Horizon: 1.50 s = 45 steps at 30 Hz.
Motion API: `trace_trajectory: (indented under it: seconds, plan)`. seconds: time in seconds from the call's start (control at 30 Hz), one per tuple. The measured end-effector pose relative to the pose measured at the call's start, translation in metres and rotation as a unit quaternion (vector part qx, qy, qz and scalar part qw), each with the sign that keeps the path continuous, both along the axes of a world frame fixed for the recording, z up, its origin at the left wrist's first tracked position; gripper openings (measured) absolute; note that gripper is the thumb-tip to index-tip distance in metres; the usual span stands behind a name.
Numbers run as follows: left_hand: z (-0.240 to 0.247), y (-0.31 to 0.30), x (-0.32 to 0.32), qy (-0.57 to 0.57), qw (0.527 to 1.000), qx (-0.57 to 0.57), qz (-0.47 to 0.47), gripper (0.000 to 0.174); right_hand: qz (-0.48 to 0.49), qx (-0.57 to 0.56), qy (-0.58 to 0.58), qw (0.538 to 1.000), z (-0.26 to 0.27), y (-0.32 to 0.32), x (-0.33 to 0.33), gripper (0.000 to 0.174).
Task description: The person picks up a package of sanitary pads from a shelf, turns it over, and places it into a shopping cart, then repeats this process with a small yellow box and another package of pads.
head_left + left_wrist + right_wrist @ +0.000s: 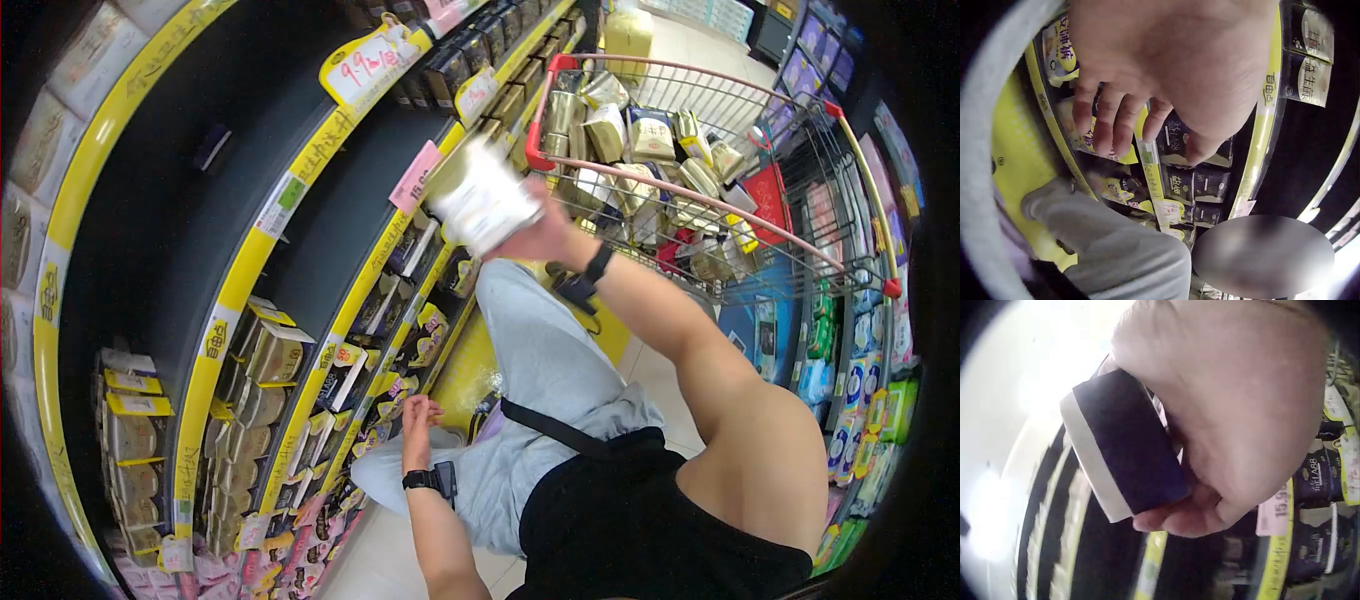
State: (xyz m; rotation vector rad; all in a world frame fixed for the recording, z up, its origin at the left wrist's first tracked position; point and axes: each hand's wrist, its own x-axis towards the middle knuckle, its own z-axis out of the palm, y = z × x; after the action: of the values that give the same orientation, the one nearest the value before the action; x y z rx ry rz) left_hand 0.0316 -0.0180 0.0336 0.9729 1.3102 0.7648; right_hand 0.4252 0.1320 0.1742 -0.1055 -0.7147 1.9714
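- Between the shelves point(245, 265) and the cart point(700, 192), a pack point(485, 195) is held up in the right hand point(548, 238), with the fingers curled tight round it.
- Down by the knee, the left hand point(420, 415) is seen near the low shelf. Its fingers are loose and apart, and nothing is held in it.
- Many packs point(650, 135) are piled in the cart, and dark gaps are seen on the shelves. So the work is judged to be only partly done, with plenty left to be moved.
- Whether the held pack is meant for the shelf or the cart cannot be told.
- Only in the head view are the aisle, the cart and both arms shown together, but the pack is blurred white there.
- Up close in the right wrist view, the pack is shown as dark with a pale edge, and the grip is made plain.
- Small dark packs point(1194, 184) under the empty hand are shown only in the left wrist view.
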Motion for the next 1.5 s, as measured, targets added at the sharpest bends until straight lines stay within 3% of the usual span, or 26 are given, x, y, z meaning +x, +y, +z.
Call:
trace_trajectory:
  seconds: [0.07, 0.1, 0.17, 0.23, 0.3, 0.37, 0.5, 0.57, 0.63, 0.7, 0.8, 0.83, 0.9, 0.93, 1.0, 1.13, 1.23, 1.33, 1.47, 1.5]
  plan:
    - [-0.01, 0.001, -0.004, 0.012, 1.0, -0.002, 0.004, 0.03, -0.012, 0.043, 0.16, 0.986, 0.024, -0.002, 0.04, 0.078]
    - [-0.014, 0.004, -0.004, 0.024, 1.0, 0.001, 0.003, 0.022, -0.048, 0.049, 0.16, 0.985, 0.001, 0.009, 0.068, 0.073]
    - [-0.017, 0.009, -0.002, 0.028, 0.999, -0.015, 0.008, 0.021, 0.068, 0.109, 0.269, 0.954, -0.003, 0.014, 0.091, 0.075]
    - [-0.024, 0.011, -0.004, 0.026, 1.0, -0.008, -0.014, 0.02, 0.008, 0.039, 0.247, 0.968, 0.001, 0.003, 0.077, 0.082]
    - [-0.028, 0.008, -0.005, 0.035, 0.999, -0.004, -0.025, 0.019, -0.01, -0.026, 0.176, 0.984, -0.022, 0.005, 0.043, 0.09]
    - [-0.034, 0.009, -0.007, 0.039, 0.998, -0.033, -0.021, 0.02, 0.048, -0.052, 0.088, 0.994, -0.023, -0.001, -0.009, 0.096]
    - [-0.037, 0.003, -0.01, 0.046, 0.998, -0.051, -0.014, 0.021, 0.249, -0.072, 0.091, 0.961, -0.047, 0.004, -0.109, 0.091]
    - [-0.035, 0.003, -0.013, 0.056, 0.997, -0.042, 0.017, 0.021, 0.302, -0.043, -0.029, 0.952, -0.06, 0.002, -0.156, 0.082]
    - [-0.012, 0.003, -0.015, 0.039, 0.996, -0.019, 0.08, 0.022, 0.353, -0.043, -0.071, 0.932, -0.089, -0.007, -0.196, 0.071]
    - [-0.003, -0.002, -0.02, 0.021, 0.988, 0.029, 0.15, 0.02, 0.369, -0.122, -0.112, 0.914, -0.13, -0.022, -0.222, 0.058]
    - [0.008, -0.009, -0.046, 0.048, 0.967, 0.125, 0.216, 0.011, 0.309, -0.064, -0.402, 0.86, -0.195, -0.028, -0.234, 0.041]
    - [0.024, -0.012, -0.054, 0.058, 0.958, 0.16, 0.23, 0.009, 0.287, -0.039, -0.44, 0.85, -0.193, -0.026, -0.238, 0.036]
    - [0.059, -0.019, -0.072, 0.156, 0.907, 0.255, 0.296, 0.009, 0.238, 0.011, -0.512, 0.825, -0.19, -0.02, -0.241, 0.027]
    - [0.076, -0.019, -0.085, 0.223, 0.866, 0.303, 0.33, 0.014, 0.219, -0.014, -0.468, 0.856, -0.189, -0.016, -0.245, 0.025]
    - [0.12, -0.017, -0.107, 0.348, 0.788, 0.318, 0.397, 0.025, 0.215, -0.003, -0.455, 0.864, -0.185, -0.008, -0.249, 0.024]
    - [0.183, 0.004, -0.154, 0.544, 0.627, 0.333, 0.447, 0.064, 0.221, 0.025, -0.463, 0.858, -0.196, -0.004, -0.26, 0.027]
    - [0.21, 0.037, -0.169, 0.592, 0.596, 0.305, 0.448, 0.083, 0.209, 0.074, -0.444, 0.868, -0.19, -0.009, -0.256, 0.029]
    - [0.226, 0.061, -0.186, 0.666, 0.612, 0.192, 0.381, 0.091, 0.255, 0.094, -0.448, 0.852, -0.182, -0.01, -0.248, 0.031]
    - [0.242, 0.082, -0.203, 0.633, 0.696, 0.067, 0.334, 0.082, 0.268, 0.096, -0.44, 0.852, -0.173, -0.014, -0.238, 0.031]
    - [0.244, 0.081, -0.207, 0.617, 0.698, 0.123, 0.343, 0.08, 0.255, 0.095, -0.429, 0.862, -0.179, -0.015, -0.238, 0.031]
